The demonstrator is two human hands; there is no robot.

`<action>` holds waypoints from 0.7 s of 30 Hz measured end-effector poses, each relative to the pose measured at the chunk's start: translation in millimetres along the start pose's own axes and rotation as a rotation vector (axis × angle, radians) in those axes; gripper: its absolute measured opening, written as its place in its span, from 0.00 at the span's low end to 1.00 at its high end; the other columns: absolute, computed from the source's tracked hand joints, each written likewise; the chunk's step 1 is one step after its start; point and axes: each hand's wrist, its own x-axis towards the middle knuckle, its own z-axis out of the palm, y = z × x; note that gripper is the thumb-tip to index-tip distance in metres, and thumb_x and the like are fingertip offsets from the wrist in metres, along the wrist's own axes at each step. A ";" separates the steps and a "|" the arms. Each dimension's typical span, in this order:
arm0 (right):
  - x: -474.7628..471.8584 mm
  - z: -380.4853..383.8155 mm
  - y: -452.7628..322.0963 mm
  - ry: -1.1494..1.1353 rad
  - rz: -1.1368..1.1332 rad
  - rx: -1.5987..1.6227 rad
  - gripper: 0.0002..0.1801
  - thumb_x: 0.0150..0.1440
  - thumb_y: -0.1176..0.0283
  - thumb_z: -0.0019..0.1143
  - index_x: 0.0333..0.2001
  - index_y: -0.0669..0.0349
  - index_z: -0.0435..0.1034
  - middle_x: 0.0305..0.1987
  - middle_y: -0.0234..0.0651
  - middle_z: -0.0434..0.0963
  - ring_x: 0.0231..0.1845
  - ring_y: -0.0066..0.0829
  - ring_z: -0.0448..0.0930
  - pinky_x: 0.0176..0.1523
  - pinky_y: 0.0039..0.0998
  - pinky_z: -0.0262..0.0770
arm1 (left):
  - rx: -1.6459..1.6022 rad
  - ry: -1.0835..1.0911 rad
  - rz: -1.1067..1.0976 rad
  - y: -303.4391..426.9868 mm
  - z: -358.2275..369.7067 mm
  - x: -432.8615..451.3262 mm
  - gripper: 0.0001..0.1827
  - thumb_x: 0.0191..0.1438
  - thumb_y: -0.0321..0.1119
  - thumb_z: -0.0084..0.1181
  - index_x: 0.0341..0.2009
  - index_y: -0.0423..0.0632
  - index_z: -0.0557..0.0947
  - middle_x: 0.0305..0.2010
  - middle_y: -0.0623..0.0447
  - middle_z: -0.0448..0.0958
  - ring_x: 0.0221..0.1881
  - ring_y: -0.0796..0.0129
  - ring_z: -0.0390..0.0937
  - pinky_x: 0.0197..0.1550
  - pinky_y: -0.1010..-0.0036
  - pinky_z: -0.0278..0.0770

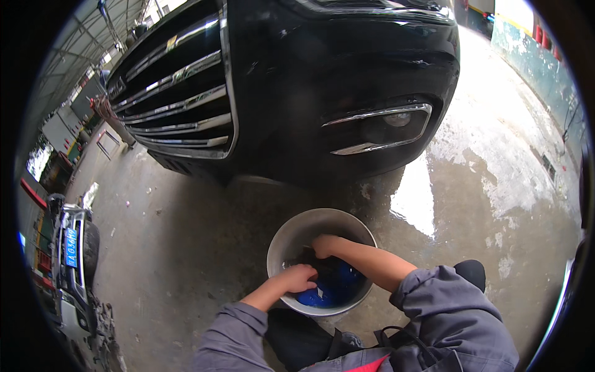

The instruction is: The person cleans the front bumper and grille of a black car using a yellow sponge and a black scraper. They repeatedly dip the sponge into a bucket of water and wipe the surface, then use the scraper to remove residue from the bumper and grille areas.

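Both hands reach down inside a round metal bucket on the floor between my knees. My left hand is just inside its near left side, fingers curled downward beside blue, wet-looking material with a small white patch, perhaps a cloth. Deeper toward the far wall, my right hand is bent like a fist over a dark area. Whether that is water or dark cloth I cannot tell. The fingertips of both hands are hidden, so any hold is unclear.
Beyond the bucket looms a black car's front bumper, with a chrome grille and a fog lamp. A detached vehicle front with a licence plate stands at far left. The concrete floor looks wet at right.
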 end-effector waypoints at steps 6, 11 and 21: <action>2.6 35.6 -1.6 0.050 0.066 -0.132 0.20 0.58 0.66 0.62 0.52 0.59 0.86 0.54 0.52 0.88 0.59 0.49 0.88 0.61 0.50 0.84 | 0.021 0.145 -0.256 10.2 -7.2 7.2 0.17 0.65 0.47 0.59 0.47 0.49 0.90 0.51 0.42 0.86 0.56 0.42 0.83 0.58 0.48 0.82; -7.5 -23.3 31.1 0.218 -0.085 -0.074 0.20 0.61 0.62 0.62 0.53 0.59 0.85 0.56 0.56 0.85 0.57 0.49 0.87 0.58 0.49 0.84 | -0.190 0.595 -0.095 19.1 -14.9 5.8 0.12 0.64 0.40 0.62 0.44 0.47 0.89 0.44 0.42 0.86 0.49 0.42 0.84 0.51 0.49 0.82; -118.0 -92.5 32.6 0.080 0.016 1.251 0.22 0.69 0.57 0.68 0.58 0.61 0.80 0.44 0.31 0.85 0.45 0.22 0.84 0.52 0.26 0.80 | -0.850 1.112 -0.107 66.6 -34.6 23.9 0.17 0.66 0.40 0.70 0.42 0.39 0.79 0.33 0.45 0.85 0.31 0.58 0.85 0.37 0.65 0.82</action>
